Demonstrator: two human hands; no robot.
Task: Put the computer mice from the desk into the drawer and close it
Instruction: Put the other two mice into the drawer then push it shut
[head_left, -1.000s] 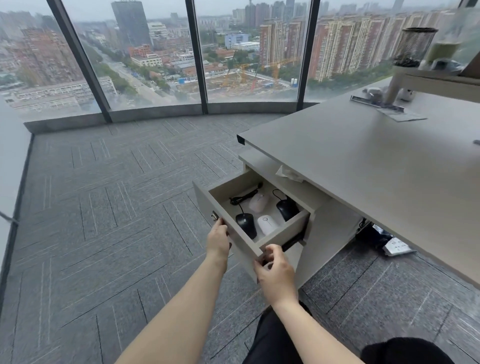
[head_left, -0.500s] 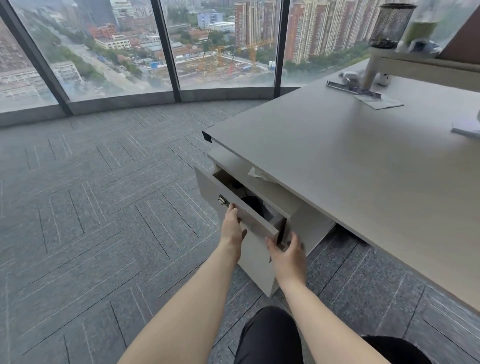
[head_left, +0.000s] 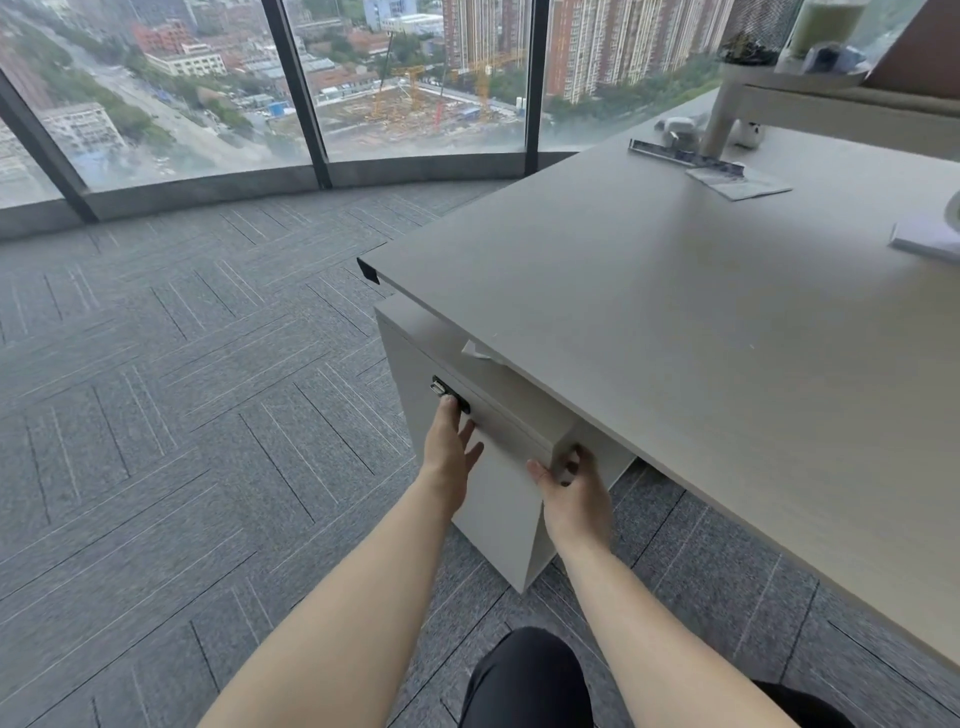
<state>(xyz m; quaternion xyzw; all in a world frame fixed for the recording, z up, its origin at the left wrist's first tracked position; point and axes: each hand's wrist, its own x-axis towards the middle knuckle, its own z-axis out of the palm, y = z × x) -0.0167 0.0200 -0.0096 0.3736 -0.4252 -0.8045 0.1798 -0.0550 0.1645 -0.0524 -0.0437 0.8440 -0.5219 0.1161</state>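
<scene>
Since a moment ago the drawer (head_left: 498, 415) has slid shut under the tabletop (head_left: 675, 338), stiff and smooth-running, left hand (head_left: 452, 447) flat against its front, right hand (head_left: 571, 488) gripping its corner

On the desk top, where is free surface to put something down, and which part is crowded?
The desk is bare across its near and middle part, from the corner above the drawer to the notepad at the right edge. The far end is crowded: a metal strip, a paper and small items around the shelf leg.

Grey desk (head_left: 675, 338) with papers (head_left: 737, 182), metal strip (head_left: 685, 156).
</scene>
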